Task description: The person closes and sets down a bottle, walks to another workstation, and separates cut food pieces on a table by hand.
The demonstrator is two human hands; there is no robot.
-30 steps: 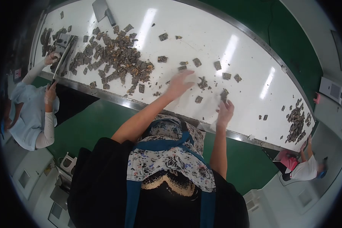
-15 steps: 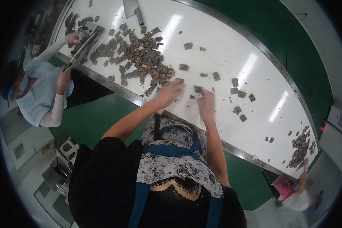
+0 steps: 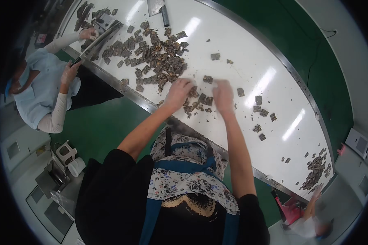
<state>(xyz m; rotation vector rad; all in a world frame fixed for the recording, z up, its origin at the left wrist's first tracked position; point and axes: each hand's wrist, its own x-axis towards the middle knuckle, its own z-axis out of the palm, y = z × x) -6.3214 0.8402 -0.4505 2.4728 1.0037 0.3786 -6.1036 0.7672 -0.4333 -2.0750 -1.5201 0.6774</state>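
The person's left hand [image 3: 178,95] is over the near side of the white desk [image 3: 249,53], fingers curled downward at the lower right edge of a large heap of dark, flaky pieces [image 3: 163,61]; whether its grip is closed on anything, I cannot tell. The right hand [image 3: 223,97] is blurred, just beside a squarish dark piece [image 3: 207,79], and the state of its grip cannot be told either. Between the two hands lies a small cluster of dark pieces and crumbs [image 3: 200,103] on the desk. Beyond the right hand, more squarish pieces [image 3: 258,100] lie scattered, and a smaller pile [image 3: 316,168] sits near the desk's far right end, beside a co-worker's hand [image 3: 313,201]. A cleaver [image 3: 155,7] rests flat above the large heap. At the left, another co-worker in a light blue top [image 3: 49,81] holds the dark handle of a long blade [image 3: 95,43].
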